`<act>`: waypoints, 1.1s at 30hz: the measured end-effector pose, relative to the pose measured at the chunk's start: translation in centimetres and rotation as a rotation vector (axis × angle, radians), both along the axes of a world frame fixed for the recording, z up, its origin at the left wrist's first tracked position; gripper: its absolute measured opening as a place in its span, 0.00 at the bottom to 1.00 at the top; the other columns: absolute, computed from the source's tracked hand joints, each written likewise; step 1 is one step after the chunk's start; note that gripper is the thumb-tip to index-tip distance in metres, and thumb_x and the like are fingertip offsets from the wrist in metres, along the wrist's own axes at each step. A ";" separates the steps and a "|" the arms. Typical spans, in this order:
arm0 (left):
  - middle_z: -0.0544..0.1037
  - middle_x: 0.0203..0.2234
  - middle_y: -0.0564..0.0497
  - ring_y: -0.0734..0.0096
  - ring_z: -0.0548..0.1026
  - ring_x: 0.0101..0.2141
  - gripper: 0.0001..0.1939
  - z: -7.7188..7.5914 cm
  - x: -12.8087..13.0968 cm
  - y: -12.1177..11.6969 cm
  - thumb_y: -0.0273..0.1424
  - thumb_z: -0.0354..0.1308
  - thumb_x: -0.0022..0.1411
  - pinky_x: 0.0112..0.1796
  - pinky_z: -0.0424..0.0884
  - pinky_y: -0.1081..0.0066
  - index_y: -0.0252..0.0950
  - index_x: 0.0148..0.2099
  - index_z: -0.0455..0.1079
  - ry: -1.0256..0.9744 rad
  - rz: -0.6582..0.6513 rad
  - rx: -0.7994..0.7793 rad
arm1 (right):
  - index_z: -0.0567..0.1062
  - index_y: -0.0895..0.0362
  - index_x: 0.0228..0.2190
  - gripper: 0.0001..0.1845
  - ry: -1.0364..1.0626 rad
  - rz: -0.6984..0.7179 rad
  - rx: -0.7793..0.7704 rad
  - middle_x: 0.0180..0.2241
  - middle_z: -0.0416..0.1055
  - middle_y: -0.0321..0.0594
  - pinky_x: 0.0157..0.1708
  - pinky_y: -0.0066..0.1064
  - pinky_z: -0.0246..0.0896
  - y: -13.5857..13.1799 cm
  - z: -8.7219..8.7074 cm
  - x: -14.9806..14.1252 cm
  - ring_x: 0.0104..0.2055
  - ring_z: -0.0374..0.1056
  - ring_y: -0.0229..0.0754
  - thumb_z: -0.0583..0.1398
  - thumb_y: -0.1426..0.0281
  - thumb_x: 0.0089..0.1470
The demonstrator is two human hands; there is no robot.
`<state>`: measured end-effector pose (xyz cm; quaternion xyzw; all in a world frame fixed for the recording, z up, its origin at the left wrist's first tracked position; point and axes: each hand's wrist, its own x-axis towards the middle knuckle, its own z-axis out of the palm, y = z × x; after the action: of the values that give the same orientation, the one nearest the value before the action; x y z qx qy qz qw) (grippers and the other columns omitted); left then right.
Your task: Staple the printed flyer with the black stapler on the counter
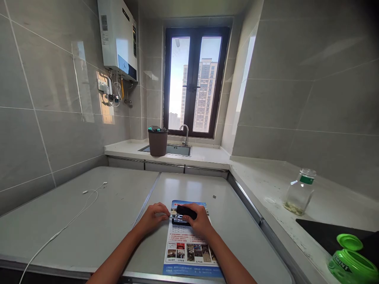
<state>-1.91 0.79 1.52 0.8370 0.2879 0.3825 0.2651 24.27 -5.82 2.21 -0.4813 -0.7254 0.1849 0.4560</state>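
Note:
A black stapler (187,212) with a shiny metal middle part is held just above a printed flyer (189,240). My right hand (201,223) wraps round its right end, thumb and fingers closed on it. From the left, my left hand (154,218) pinches at the stapler's metal end with its fingertips. Whether a small piece sits between those fingertips is too small to tell. Beyond the flyer, to the right, lies a small metallic piece (214,196), perhaps a staple strip.
A white cable (71,219) runs across the left of the folding table (118,213). On the right counter (266,185) stand a glass jar (300,193) and an opened green mint tub (352,266). At the back, a brown bin (158,142) stands by the sink (177,150).

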 end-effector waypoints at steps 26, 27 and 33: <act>0.82 0.33 0.53 0.66 0.79 0.38 0.08 0.2 1.4 -1.3 0.21 0.68 0.52 0.45 0.70 0.68 0.39 0.33 0.80 -0.045 -0.047 -0.139 | 0.81 0.48 0.46 0.20 0.038 0.097 0.020 0.43 0.80 0.39 0.48 0.40 0.65 0.5 -0.8 -0.5 0.45 0.74 0.48 0.69 0.69 0.48; 0.83 0.32 0.54 0.66 0.80 0.37 0.10 0.2 1.5 -1.3 0.21 0.68 0.51 0.45 0.70 0.68 0.39 0.35 0.79 -0.055 -0.037 -0.161 | 0.81 0.48 0.46 0.20 0.036 0.107 0.024 0.43 0.80 0.39 0.48 0.40 0.65 0.5 -0.8 -0.5 0.44 0.74 0.48 0.69 0.68 0.48; 0.84 0.29 0.56 0.66 0.81 0.35 0.14 0.1 1.8 -1.2 0.20 0.69 0.47 0.43 0.71 0.68 0.38 0.37 0.75 -0.106 -0.052 -0.273 | 0.80 0.47 0.47 0.20 0.027 0.159 0.054 0.42 0.80 0.39 0.48 0.39 0.65 0.3 -0.7 -0.5 0.44 0.74 0.48 0.69 0.65 0.51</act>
<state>-0.09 -0.43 1.57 0.7788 0.3013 0.3764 0.4012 23.72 -5.51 1.53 -0.4070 -0.7598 0.2075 0.4626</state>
